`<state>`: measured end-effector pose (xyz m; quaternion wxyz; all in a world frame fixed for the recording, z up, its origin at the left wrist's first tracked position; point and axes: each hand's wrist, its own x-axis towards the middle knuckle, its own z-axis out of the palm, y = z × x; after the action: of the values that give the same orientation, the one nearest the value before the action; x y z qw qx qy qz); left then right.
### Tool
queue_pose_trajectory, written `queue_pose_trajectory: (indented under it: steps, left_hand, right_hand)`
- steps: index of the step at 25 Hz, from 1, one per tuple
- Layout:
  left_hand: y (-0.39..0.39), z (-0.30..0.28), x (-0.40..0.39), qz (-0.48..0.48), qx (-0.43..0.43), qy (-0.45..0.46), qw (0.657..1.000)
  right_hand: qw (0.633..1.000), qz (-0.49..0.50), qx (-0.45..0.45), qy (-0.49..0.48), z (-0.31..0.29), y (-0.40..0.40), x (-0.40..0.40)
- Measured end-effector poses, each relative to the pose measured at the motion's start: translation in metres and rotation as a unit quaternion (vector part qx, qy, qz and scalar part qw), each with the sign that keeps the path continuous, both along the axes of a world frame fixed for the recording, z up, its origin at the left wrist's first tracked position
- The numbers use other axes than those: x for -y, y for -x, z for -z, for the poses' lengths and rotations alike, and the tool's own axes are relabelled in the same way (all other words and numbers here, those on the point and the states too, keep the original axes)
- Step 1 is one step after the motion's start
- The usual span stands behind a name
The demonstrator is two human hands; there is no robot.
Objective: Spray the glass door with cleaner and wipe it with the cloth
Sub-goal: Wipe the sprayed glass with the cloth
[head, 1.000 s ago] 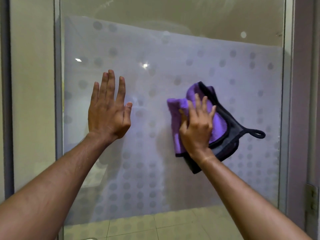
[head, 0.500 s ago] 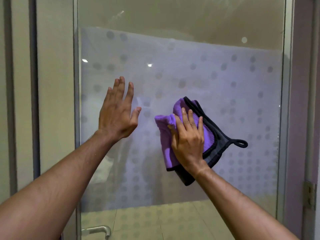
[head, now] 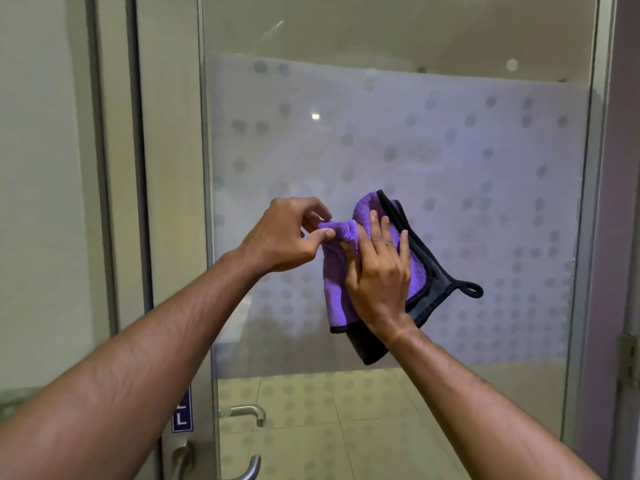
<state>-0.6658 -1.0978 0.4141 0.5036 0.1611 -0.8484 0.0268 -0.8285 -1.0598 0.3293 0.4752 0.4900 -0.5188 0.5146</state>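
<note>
Filling the view, frosted dotted glass door (head: 450, 161) shows tiled floor (head: 346, 410) below.

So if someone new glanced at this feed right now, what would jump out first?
The purple cloth with dark trim, mid-frame against the frosted, dotted glass door. The right hand lies flat on it, while the left hand pinches its upper-left corner. Lower left, a metal door handle.

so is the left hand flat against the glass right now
No, the left hand is off the glass door, pinching the upper left corner of the purple cloth that the right hand presses.
</note>
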Motion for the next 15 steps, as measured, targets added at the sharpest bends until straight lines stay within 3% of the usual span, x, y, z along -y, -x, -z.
queue_pose_trajectory:
  steps: [11, 15]
  left_hand:
    - [-0.036, 0.008, -0.014, -0.036, 0.057, 0.044, 0.997]
    - [-0.048, 0.010, -0.012, -0.054, 0.072, 0.038, 0.995]
  right_hand:
    - [0.992, -0.065, 0.072, -0.083, 0.027, -0.042, -0.013]
    - [0.962, -0.217, 0.088, -0.138, 0.034, -0.039, -0.019]
